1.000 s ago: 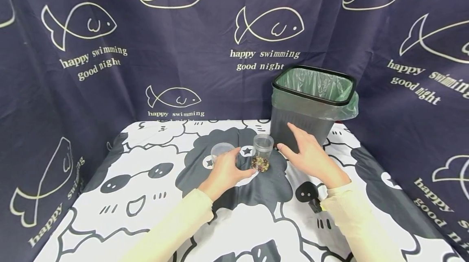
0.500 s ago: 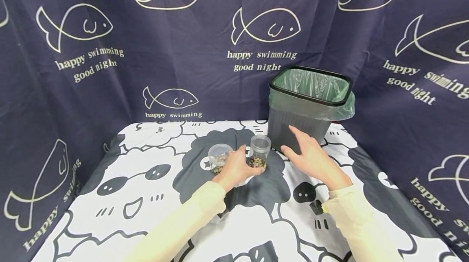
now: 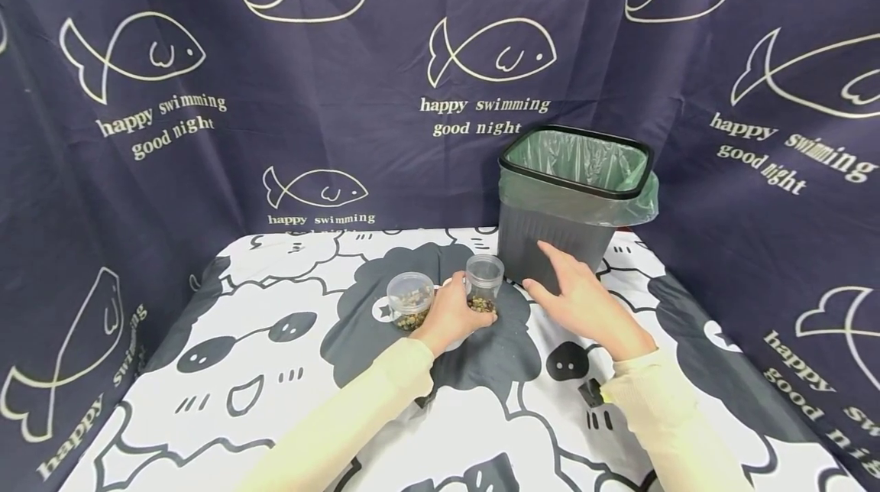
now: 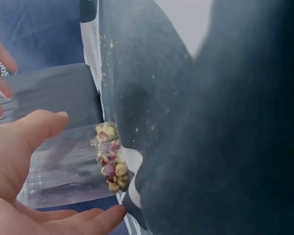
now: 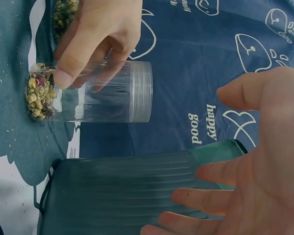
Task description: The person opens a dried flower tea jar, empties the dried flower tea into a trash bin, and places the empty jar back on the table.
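A tall clear plastic jar (image 3: pixel 484 272) stands upright on the cloth, its bottom covered with small dried flower buds (image 5: pixel 40 95). My left hand (image 3: pixel 450 315) holds this jar low down from the left. In the left wrist view the thumb lies on one side of the jar (image 4: pixel 71 164) and the fingers on the other. To the left of that hand is a wider clear jar (image 3: pixel 410 295), also with dried buds inside. My right hand (image 3: pixel 584 302) hovers in front of the bin, fingers spread and holding nothing; its palm and fingers show in the right wrist view.
A dark grey bin (image 3: pixel 557 236) with a green plastic liner (image 3: pixel 584 160) stands just behind the tall jar, to the right. Small crumbs are scattered on the sheep-print cloth (image 3: pixel 275 408). A navy fish-print curtain (image 3: pixel 399 140) hangs behind and at both sides.
My left hand has moved right, from beside the wide jar to around the tall jar, leaving the wide jar more visible. My right hand stays almost in place. The head view has shifted slightly.
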A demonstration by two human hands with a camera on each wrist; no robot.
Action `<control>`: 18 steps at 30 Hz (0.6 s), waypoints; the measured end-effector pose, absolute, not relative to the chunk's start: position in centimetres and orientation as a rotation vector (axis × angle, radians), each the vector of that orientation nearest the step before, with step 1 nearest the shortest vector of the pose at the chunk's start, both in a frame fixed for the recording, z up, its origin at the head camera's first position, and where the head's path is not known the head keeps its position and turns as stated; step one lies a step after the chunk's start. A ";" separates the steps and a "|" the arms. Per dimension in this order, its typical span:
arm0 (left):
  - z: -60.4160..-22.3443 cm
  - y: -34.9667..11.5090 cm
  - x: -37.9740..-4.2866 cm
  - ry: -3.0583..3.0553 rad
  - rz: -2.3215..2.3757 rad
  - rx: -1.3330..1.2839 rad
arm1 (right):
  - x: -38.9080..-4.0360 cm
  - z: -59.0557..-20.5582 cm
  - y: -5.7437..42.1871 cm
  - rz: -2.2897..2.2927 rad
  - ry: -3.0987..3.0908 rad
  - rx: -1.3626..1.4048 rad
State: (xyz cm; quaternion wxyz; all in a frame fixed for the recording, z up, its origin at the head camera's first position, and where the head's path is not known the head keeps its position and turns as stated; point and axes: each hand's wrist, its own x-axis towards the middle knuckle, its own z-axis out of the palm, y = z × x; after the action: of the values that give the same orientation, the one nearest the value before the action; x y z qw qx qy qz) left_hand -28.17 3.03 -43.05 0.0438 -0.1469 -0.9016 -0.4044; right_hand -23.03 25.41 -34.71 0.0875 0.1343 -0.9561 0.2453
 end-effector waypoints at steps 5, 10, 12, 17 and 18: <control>-43.0 3.5 -28.3 -2.742 -1.274 -0.415 | -22.9 -34.8 25.4 0.721 -2.835 0.398; -43.4 3.9 -28.8 -2.741 -1.285 -0.393 | -22.8 -35.0 25.4 0.721 -2.850 0.380; -43.7 4.0 -29.0 -2.752 -1.288 -0.377 | -22.7 -35.1 25.5 0.721 -2.853 0.381; -44.2 4.0 -29.3 -2.758 -1.305 -0.358 | -22.7 -35.1 25.6 0.720 -2.853 0.377; -44.1 4.0 -29.3 -2.757 -1.308 -0.360 | -22.6 -35.1 25.6 0.720 -2.852 0.377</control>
State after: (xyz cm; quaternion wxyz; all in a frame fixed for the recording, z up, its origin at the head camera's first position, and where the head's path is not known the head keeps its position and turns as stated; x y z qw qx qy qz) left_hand -29.27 3.99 -44.13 0.0346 -0.1170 -0.8967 -0.4255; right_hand -22.63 25.58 -35.07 0.0877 0.1265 -0.9580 0.2420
